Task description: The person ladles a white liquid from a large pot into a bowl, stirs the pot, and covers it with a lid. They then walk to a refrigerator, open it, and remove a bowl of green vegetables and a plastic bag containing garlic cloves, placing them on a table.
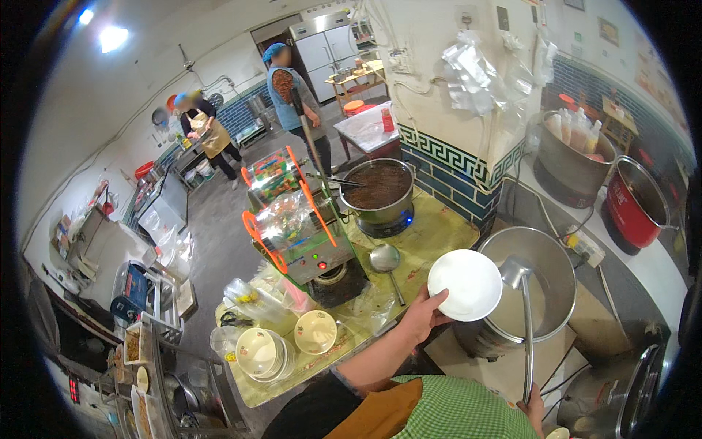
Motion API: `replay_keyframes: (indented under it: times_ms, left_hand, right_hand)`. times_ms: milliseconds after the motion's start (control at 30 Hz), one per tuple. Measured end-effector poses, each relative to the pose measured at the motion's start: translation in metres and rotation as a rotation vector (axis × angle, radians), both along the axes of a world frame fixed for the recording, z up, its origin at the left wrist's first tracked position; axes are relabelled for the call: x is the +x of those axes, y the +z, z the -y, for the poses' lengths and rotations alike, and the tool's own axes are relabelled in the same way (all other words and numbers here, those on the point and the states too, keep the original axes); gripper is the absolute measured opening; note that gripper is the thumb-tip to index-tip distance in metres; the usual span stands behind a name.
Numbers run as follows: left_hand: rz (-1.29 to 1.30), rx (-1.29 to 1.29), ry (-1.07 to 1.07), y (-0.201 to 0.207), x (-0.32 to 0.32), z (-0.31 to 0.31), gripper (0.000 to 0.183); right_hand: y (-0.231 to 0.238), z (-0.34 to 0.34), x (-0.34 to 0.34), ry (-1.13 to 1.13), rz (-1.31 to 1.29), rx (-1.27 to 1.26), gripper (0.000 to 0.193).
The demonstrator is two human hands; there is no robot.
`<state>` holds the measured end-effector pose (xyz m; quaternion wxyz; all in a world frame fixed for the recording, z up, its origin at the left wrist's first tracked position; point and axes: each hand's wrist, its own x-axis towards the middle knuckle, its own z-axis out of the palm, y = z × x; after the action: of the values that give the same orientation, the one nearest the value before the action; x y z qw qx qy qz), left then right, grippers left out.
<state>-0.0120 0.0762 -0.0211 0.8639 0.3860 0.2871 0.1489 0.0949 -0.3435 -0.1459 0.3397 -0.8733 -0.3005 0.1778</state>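
Note:
My left hand (425, 313) grips the rim of a white bowl (463, 284), thumb over the edge; it looks white inside. The bowl is beside a tall metal pot (545, 245) of whitish liquid and overlaps its left rim. Low at the right, my right hand (534, 411) is closed round the end of a long-handled metal ladle (528, 329). The ladle's head is over the pot; whether it touches the liquid I cannot tell.
Left on the yellowish table (439, 219) are stacked bowls (261, 354), a single bowl (316, 332), a cup-sealing machine (307, 227), a large metal spoon (385, 257) and a pot with dark contents (377, 192). A red pot (635, 205) stands right. Two people are farther back.

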Motion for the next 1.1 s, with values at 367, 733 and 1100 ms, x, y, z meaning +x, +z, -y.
replay_keyframes:
  times_ms: [367, 733, 1100]
  left_hand:
    - [-0.029, -0.098, 0.073, -0.034, 0.023, -0.002, 0.061]
    - [0.077, 0.001, -0.035, -0.049, 0.047, -0.005, 0.064]
    - [0.071, 0.047, -0.119, -0.061, 0.073, -0.010, 0.067]
  right_hand:
    - [0.090, -0.012, -0.028, -0.253, -0.291, 0.121, 0.048]
    - [0.116, -0.012, -0.047, -0.294, -0.185, 0.195, 0.036]
    - [0.176, -0.021, -0.073, -0.164, -0.071, 0.349, 0.068]
